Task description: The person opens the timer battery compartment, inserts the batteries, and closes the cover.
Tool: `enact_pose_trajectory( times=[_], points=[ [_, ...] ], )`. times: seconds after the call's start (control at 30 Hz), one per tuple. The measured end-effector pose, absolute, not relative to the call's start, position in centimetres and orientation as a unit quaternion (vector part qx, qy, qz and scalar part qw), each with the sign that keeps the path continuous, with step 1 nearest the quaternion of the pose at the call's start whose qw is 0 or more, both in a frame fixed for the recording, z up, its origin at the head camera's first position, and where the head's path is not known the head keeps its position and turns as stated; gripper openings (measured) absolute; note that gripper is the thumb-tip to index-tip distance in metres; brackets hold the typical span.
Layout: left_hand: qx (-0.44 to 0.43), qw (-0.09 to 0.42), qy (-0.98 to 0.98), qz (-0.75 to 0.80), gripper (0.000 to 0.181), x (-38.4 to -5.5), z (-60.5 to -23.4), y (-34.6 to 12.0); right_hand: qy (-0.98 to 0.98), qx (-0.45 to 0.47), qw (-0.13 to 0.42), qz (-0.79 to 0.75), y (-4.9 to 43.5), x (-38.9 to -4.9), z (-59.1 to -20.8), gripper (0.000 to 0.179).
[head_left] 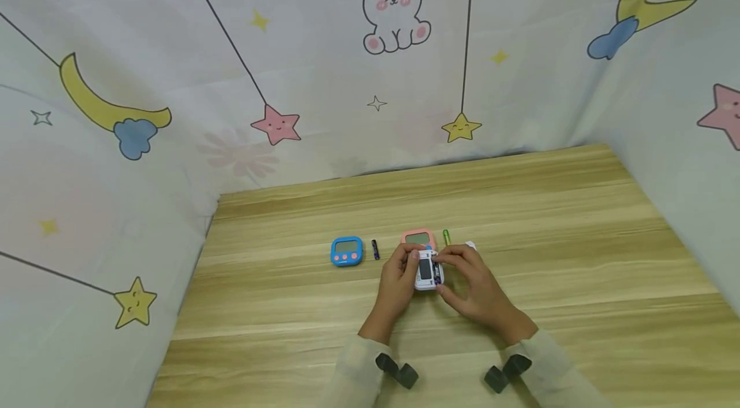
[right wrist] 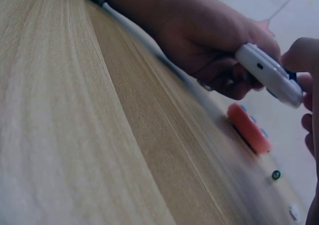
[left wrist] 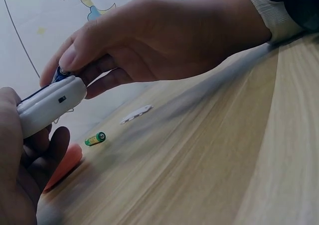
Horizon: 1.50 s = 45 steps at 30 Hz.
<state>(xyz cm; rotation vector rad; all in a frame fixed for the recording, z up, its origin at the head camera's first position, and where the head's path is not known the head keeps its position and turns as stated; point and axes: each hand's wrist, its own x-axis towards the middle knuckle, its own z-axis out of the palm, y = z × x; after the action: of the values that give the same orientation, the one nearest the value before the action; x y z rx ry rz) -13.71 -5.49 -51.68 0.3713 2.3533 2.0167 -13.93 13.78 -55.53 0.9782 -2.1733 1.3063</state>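
Observation:
A white digital timer [head_left: 425,270] lies back side up in my left hand [head_left: 397,279], which grips it by its left edge. Its battery compartment is uncovered, with a dark battery [head_left: 437,272] along the right side. My right hand [head_left: 475,286] pinches at this battery, one fingertip by its far end and the thumb by its near end. In the left wrist view the timer [left wrist: 52,105] is held raised over the table, and the battery's end [left wrist: 62,74] shows beneath the right thumb.
Just beyond the hands lies a pink timer [head_left: 417,238], partly hidden. A green battery [head_left: 446,238] and a small white cover [left wrist: 136,114] are to its right. On the left are a blue timer [head_left: 347,251] and another dark battery [head_left: 375,249]. Patterned cloth [head_left: 324,74] surrounds the table.

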Motion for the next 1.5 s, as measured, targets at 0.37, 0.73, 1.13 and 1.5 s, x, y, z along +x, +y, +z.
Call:
enact_pose_trajectory(
  times=[0.37,0.73,1.13,1.5],
  points=[
    [0.107,0.022,0.741,0.663,0.026,-13.85,-51.8,-5.44,-0.795,0.332,0.194,0.468,13.99,-13.8,-55.88,0.054],
    [0.107,0.017,0.745,0.658,0.029,-13.84,-51.43,-5.38,-0.805,0.329,0.184,0.459,14.14,-13.91,-55.82,0.058],
    [0.11,0.013,0.739,0.665,0.028,-13.84,-51.69,-5.29,-0.824,0.312,0.143,0.451,14.21,-13.54,-55.75,0.062],
    [0.115,0.02,0.742,0.66,0.027,-13.83,-51.73,-5.3,-0.822,0.311,0.138,0.458,14.2,-13.54,-55.61,0.06]
  ],
)
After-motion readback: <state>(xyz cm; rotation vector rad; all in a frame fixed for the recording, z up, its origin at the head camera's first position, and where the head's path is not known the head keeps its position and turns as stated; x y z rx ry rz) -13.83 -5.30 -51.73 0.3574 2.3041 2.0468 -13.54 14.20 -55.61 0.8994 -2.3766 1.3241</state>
